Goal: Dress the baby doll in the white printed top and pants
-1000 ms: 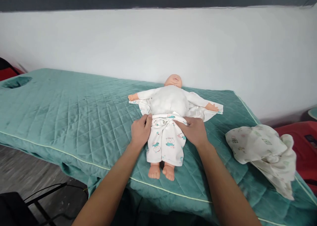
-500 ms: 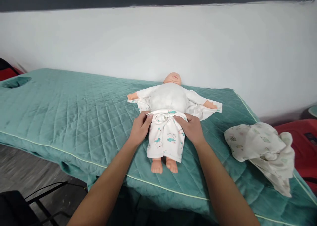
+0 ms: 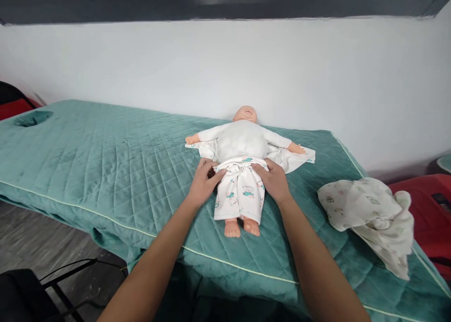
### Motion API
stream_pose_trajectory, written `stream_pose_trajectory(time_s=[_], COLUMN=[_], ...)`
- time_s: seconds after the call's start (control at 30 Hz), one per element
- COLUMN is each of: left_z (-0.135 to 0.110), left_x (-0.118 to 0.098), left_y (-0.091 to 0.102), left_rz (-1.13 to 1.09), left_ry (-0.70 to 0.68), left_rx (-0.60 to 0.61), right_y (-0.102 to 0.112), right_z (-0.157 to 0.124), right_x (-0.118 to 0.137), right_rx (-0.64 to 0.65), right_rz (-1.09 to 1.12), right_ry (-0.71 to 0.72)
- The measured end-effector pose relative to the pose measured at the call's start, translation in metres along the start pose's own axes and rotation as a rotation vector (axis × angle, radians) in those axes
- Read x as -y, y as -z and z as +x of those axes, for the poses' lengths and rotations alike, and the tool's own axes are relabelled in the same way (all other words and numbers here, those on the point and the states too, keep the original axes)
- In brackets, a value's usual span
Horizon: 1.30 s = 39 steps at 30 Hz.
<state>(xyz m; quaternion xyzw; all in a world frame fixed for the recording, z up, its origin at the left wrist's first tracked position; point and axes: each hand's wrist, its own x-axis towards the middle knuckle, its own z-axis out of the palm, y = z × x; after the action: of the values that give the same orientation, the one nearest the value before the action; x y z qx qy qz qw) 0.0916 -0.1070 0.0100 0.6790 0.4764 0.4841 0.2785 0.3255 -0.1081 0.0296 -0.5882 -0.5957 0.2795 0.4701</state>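
Left hand (image 3: 203, 181) and right hand (image 3: 274, 180) each curl fingers and thumb onto the waistband of the printed trousers (image 3: 241, 195), pinching it at either hip of the doll (image 3: 241, 141); the doll lies face-up, arms spread, on the quilted teal cover (image 3: 105, 157). Soft cotton, smooth plastic limbs; a crumpled cloth (image 3: 366, 209) lies well apart to the right; compared with a second ago, the doll's feet lie farther from the cover's near seam, hands unchanged at the waist

The doll (image 3: 243, 141) lies on its back on the massage bed (image 3: 105, 157), head toward the wall behind, feet toward the near edge, with a spread cloth (image 3: 298, 158) under its arms. The left hand (image 3: 204, 183) is at the left of its waist and the right hand (image 3: 275, 181) at the right, both gripping the trousers (image 3: 241, 195) between them. Well apart to the right, a bundled cloth (image 3: 366, 209) lies on the bed. The face hole (image 3: 33, 119) is far left.
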Motion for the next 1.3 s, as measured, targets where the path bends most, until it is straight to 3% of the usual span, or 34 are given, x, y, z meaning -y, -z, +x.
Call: stream_pose_trajectory(time_s=[0.2,0.33,0.53,0.63,0.8,0.93,1.1,1.3], left_z=[-0.030,-0.032,-0.026,-0.024,-0.024,-0.039,-0.059,-0.059], left_x=[-0.012,-0.012,-0.010,-0.011,-0.016,-0.024,-0.028,-0.023], left_y=[0.002,0.001,0.001,0.000,0.003,0.005,0.003,0.000], left_rz=[0.203,0.055,0.035,0.050,0.049,0.047,0.064,0.020], left_ry=[-0.146,-0.180,-0.085,-0.049,0.021,-0.011,0.001,-0.034], left_rx=[-0.035,0.012,0.014,0.036,0.057,0.119,0.169,0.159], right_y=[0.000,0.002,0.010,0.009,0.006,0.006,0.006,0.006], right_z=[0.001,-0.007,-0.027,-0.028,-0.021,-0.017,-0.015,-0.029], right_x=[0.000,0.010,0.026,0.026,0.017,0.012,0.008,0.013], right_rx=[-0.008,-0.036,0.281,0.339,0.329,0.313,0.149,0.045], right_rz=[-0.032,-0.091,-0.126,-0.077,0.018,0.037,-0.045,-0.068], right_ry=[-0.005,0.000,0.059,0.051,0.030,0.014,0.020,0.027])
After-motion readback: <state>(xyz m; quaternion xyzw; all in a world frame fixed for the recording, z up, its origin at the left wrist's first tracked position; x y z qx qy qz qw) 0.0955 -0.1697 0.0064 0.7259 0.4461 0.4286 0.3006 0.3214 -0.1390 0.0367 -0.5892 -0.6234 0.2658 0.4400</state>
